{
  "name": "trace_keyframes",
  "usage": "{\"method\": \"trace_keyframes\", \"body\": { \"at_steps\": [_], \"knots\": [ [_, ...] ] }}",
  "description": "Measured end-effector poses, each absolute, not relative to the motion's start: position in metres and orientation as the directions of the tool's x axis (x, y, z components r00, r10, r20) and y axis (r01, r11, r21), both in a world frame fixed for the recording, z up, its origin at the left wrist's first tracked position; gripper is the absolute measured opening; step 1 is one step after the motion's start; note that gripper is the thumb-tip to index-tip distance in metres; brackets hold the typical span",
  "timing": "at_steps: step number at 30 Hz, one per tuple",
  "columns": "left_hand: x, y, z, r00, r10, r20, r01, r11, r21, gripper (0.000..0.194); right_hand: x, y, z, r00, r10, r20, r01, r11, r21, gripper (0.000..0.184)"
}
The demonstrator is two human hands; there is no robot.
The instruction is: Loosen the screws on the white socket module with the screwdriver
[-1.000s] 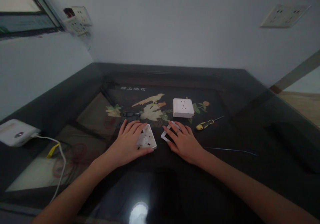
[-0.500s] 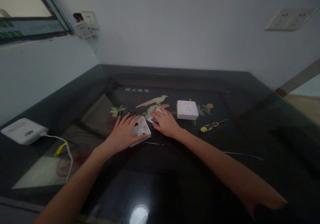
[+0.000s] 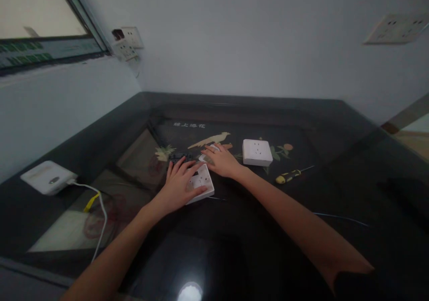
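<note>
My left hand (image 3: 181,185) grips an open white socket back box (image 3: 205,180), its thumb along the near side and its fingers reaching over the far left side. The box's hollow inside faces up. Just beyond my left fingertips lies a black slotted part (image 3: 179,157), partly covered by the hand. My right hand (image 3: 221,160) has its fingers over a thin white plate (image 3: 202,157) and its thumb at the near edge; most of the plate is hidden. To the right of this hand stands an assembled white wall socket (image 3: 257,151) on its box.
A yellow-and-black screwdriver (image 3: 288,176) lies right of the socket. Thin wires (image 3: 342,217) rest on the dark glossy table (image 3: 254,247). At left, a white device (image 3: 48,177) has a white cable (image 3: 103,207) with a yellow tag. Wall sockets (image 3: 397,29) are mounted behind.
The camera view has shifted, so most things sit farther right and lower. My left hand and the back box have come slightly closer to my right hand and the plate.
</note>
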State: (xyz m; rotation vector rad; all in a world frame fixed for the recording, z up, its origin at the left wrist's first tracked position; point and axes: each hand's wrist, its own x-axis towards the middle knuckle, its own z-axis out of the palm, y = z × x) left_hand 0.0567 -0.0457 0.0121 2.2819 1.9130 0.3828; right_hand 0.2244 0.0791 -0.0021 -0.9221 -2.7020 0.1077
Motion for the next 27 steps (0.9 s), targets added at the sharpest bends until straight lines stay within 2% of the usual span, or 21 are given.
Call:
{"method": "trace_keyframes", "body": {
  "at_steps": [8,11,14,16,19,23,27],
  "knots": [
    [0.061,-0.043,0.005,0.140,0.979,0.146,0.920,-0.183,0.347,0.057,0.278,0.093,0.031,-0.750,0.614,0.245,0.581,0.789,-0.201,0.049],
    [0.063,-0.043,0.002,0.140,0.977,0.164,0.914,-0.191,0.357,0.054,0.324,0.111,0.041,-0.702,0.675,0.227,0.638,0.738,-0.220,0.065],
    [0.063,-0.043,0.002,0.150,0.973,0.178,0.910,-0.206,0.360,0.052,0.364,0.125,0.036,-0.668,0.727,0.156,0.690,0.684,-0.235,0.086],
    [0.064,-0.044,0.003,0.152,0.970,0.189,0.909,-0.212,0.358,0.051,0.380,0.129,0.028,-0.664,0.740,0.113,0.701,0.668,-0.250,0.094],
    [0.067,-0.044,0.004,0.139,0.969,0.203,0.916,-0.204,0.346,0.049,0.386,0.127,0.021,-0.660,0.744,0.103,0.699,0.659,-0.278,0.092],
    [0.072,-0.044,0.003,0.147,0.968,0.201,0.921,-0.209,0.330,0.048,0.382,0.115,0.028,-0.623,0.765,0.164,0.694,0.637,-0.337,0.080],
    [0.076,-0.046,0.015,0.159,0.948,0.277,0.917,-0.246,0.313,0.049,0.385,0.092,0.049,-0.545,0.805,0.233,0.671,0.586,-0.454,0.076]
  ]
}}
